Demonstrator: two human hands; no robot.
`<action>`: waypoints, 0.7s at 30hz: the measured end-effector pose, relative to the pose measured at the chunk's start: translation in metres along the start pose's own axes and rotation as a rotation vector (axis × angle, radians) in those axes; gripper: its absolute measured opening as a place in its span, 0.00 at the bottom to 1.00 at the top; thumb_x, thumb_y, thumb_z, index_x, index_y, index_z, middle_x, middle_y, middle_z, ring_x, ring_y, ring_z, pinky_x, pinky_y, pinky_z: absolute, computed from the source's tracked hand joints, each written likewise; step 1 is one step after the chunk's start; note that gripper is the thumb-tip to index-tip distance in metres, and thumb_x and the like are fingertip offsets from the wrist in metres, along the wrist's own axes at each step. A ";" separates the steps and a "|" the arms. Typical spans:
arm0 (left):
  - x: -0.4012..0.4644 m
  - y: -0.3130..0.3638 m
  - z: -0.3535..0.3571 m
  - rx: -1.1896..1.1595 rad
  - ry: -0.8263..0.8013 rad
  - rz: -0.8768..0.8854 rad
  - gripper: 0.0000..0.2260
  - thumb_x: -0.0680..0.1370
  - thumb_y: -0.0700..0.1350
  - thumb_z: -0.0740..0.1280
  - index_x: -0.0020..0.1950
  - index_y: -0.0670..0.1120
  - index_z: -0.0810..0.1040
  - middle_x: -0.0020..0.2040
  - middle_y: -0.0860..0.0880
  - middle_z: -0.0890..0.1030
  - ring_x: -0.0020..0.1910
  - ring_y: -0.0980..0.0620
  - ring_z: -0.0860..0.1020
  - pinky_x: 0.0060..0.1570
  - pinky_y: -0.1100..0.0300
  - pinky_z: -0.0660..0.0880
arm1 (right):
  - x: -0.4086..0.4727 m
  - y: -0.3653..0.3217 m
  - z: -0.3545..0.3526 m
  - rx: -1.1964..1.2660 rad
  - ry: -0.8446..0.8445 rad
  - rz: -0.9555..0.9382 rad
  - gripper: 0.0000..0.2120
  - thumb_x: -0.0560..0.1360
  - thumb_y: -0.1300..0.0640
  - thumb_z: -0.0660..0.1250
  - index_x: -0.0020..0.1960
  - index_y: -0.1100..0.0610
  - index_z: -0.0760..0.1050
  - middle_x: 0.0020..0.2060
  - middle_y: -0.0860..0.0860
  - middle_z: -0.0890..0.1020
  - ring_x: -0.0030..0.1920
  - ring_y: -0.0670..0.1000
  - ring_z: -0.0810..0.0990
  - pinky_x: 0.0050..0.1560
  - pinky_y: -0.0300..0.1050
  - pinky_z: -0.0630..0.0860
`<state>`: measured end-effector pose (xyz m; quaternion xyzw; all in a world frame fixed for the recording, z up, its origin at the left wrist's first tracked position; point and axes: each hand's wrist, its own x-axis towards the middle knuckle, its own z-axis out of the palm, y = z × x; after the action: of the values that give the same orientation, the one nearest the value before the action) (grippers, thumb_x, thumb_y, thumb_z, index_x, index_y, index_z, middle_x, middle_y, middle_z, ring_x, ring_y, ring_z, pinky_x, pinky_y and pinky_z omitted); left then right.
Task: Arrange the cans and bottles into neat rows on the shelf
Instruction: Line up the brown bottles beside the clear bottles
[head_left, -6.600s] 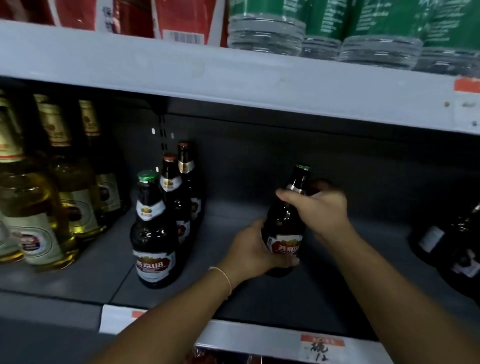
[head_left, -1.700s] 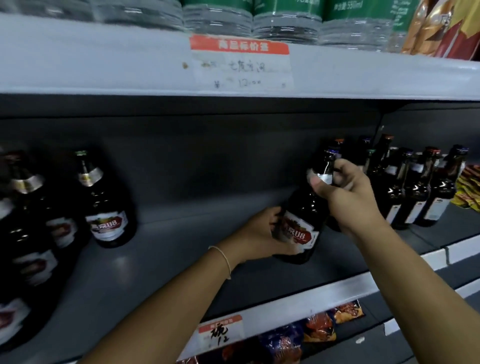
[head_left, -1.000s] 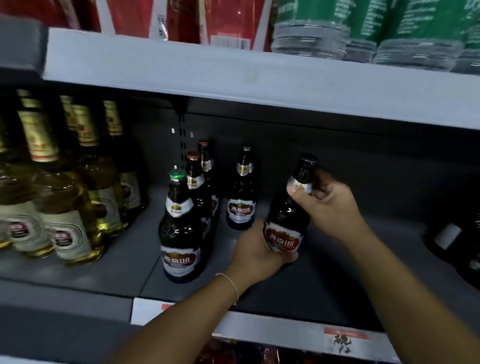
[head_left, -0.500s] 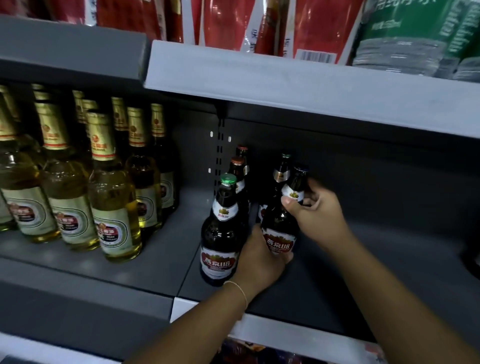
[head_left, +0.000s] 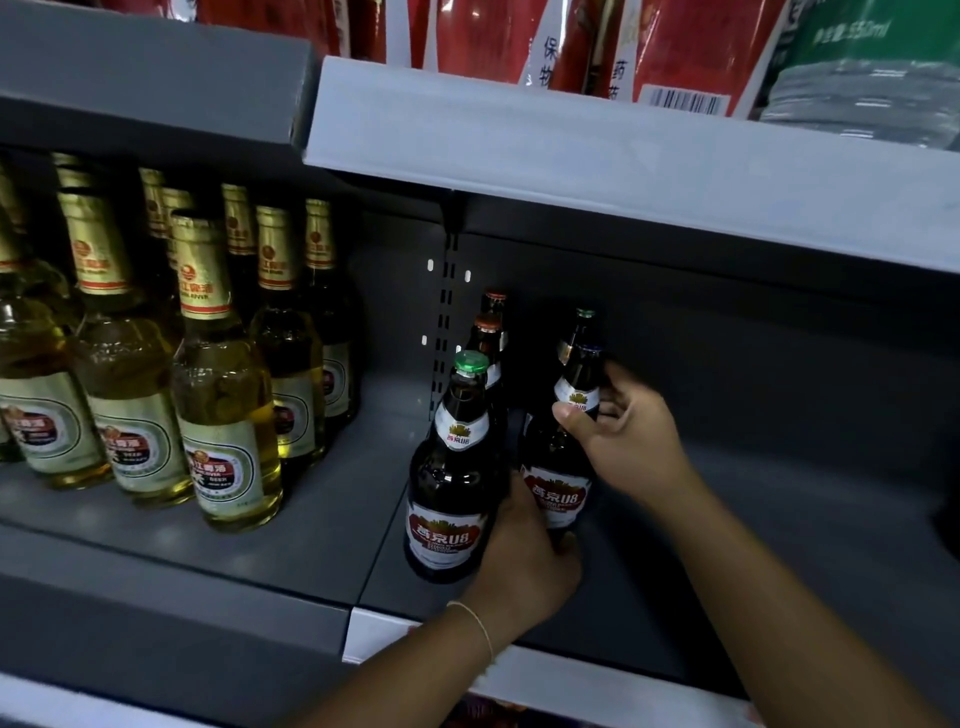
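1. The right hand (head_left: 626, 441) pinches the neck of a dark brown glass beer bottle (head_left: 563, 457); the left hand (head_left: 524, 566) wraps its base.
2. The bottle stands upright on the grey metal shelf (head_left: 727, 545), just right of a green-capped dark bottle (head_left: 449, 478).

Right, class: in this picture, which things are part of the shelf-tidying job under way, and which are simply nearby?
Part of the job:
- held dark bottle, left hand low on it, right hand at its neck
- green-capped dark bottle beside it
- dark bottles behind
- shelf

Simply nearby:
- yellow beer bottles
- red packets above
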<state>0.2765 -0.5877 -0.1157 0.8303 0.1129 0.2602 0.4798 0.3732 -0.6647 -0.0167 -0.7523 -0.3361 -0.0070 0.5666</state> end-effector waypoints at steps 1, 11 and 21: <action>0.000 -0.001 0.000 0.004 -0.004 0.010 0.33 0.71 0.44 0.65 0.75 0.48 0.58 0.70 0.53 0.69 0.71 0.59 0.65 0.72 0.62 0.61 | 0.000 0.000 -0.001 -0.014 -0.010 -0.005 0.17 0.74 0.59 0.74 0.62 0.50 0.77 0.49 0.43 0.85 0.51 0.40 0.83 0.55 0.40 0.80; 0.003 -0.016 0.006 0.154 0.044 0.087 0.39 0.75 0.42 0.67 0.79 0.43 0.47 0.76 0.46 0.60 0.76 0.54 0.56 0.73 0.67 0.47 | -0.013 0.020 -0.012 0.079 -0.015 0.031 0.20 0.70 0.58 0.77 0.61 0.52 0.77 0.54 0.44 0.83 0.57 0.40 0.81 0.60 0.35 0.77; 0.006 -0.019 0.007 0.190 0.078 0.065 0.37 0.74 0.44 0.67 0.79 0.42 0.50 0.74 0.44 0.65 0.75 0.49 0.61 0.76 0.55 0.54 | -0.055 0.075 0.001 0.191 -0.090 0.194 0.25 0.69 0.68 0.76 0.63 0.53 0.75 0.54 0.49 0.85 0.55 0.49 0.84 0.51 0.38 0.79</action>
<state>0.2863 -0.5809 -0.1329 0.8644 0.1287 0.2960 0.3856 0.3687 -0.7016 -0.1019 -0.7234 -0.2859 0.1138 0.6181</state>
